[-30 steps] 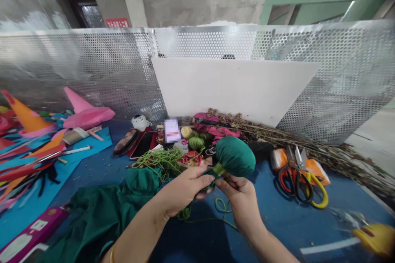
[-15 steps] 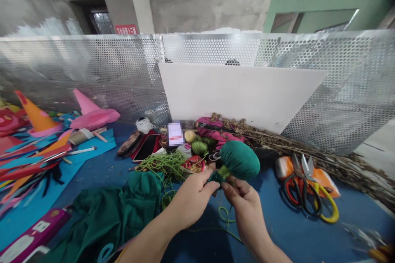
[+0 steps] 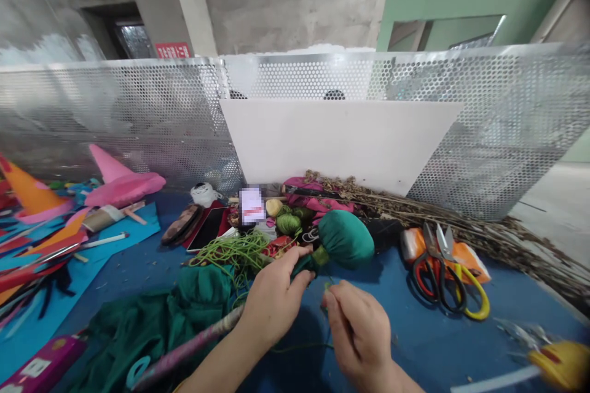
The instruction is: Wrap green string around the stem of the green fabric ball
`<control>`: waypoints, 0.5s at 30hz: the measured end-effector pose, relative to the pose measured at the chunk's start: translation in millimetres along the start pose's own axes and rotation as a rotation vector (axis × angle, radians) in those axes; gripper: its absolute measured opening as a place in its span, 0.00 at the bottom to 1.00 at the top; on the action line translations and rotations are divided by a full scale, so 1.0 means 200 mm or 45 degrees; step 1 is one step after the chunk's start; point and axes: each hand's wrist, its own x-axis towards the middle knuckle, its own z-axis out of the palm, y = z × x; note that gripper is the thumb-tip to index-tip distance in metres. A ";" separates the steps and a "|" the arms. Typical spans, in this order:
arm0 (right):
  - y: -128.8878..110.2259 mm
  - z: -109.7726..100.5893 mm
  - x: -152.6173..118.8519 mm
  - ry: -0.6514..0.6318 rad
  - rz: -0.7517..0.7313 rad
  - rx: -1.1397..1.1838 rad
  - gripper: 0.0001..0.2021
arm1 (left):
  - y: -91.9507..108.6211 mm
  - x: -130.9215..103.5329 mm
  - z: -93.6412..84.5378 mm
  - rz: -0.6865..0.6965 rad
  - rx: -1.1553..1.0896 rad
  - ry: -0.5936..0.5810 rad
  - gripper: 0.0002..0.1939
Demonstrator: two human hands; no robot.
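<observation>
A stuffed dark green cloth ball [image 3: 346,238] is bound at its neck with light green yarn [image 3: 321,254]. My left hand [image 3: 276,295] grips the gathered green cloth just below that neck. Lower and to the right, my right hand [image 3: 357,325] is closed, with a bit of green yarn at its fingertips, apart from the ball. A wrapped pinkish stick [image 3: 193,347] slants up beneath my left forearm. Loose green yarn [image 3: 233,252] lies tangled behind my left hand, and more dark green cloth [image 3: 157,313] is spread to its left.
Scissors [image 3: 436,276] with black and yellow handles lie at right by an orange-and-white packet [image 3: 470,261]. Dried stems [image 3: 511,236] stretch along the back right. Pink and orange felt cones [image 3: 124,184] and a purple box [image 3: 43,365] are at left. A white board [image 3: 341,141] leans behind.
My right hand has moved away from the ball's neck, down toward me, drawing yarn. My left hand still grips the cloth. The view has shifted right, and the wrapped stick now shows.
</observation>
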 end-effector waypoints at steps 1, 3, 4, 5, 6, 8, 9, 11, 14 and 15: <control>-0.01 0.00 0.01 -0.019 -0.089 -0.041 0.14 | 0.00 0.00 0.00 -0.005 0.055 -0.002 0.17; -0.03 0.00 0.01 -0.030 -0.215 -0.086 0.13 | 0.01 0.00 0.01 -0.023 0.192 -0.019 0.18; -0.04 0.01 0.01 -0.023 -0.254 -0.093 0.13 | 0.01 0.01 0.02 -0.030 0.272 -0.027 0.18; -0.05 0.01 0.02 -0.016 -0.265 -0.084 0.13 | 0.01 0.01 0.03 -0.032 0.351 -0.036 0.19; -0.05 0.00 0.02 -0.023 -0.242 -0.053 0.14 | 0.01 0.01 0.04 -0.027 0.423 -0.046 0.19; -0.05 -0.03 0.05 -0.078 -0.089 0.078 0.14 | 0.01 0.02 0.05 0.001 0.538 -0.080 0.19; -0.05 -0.05 0.07 -0.122 0.032 0.163 0.14 | 0.01 0.02 0.05 0.026 0.580 -0.102 0.19; -0.03 -0.12 0.11 -0.233 0.283 0.318 0.15 | 0.01 0.01 0.05 0.082 0.645 -0.156 0.18; 0.01 -0.23 0.18 -0.464 0.433 0.435 0.16 | 0.03 0.00 0.05 0.168 0.727 -0.268 0.13; 0.02 -0.26 0.20 -0.520 0.412 0.436 0.16 | 0.04 -0.01 0.05 0.202 0.752 -0.309 0.11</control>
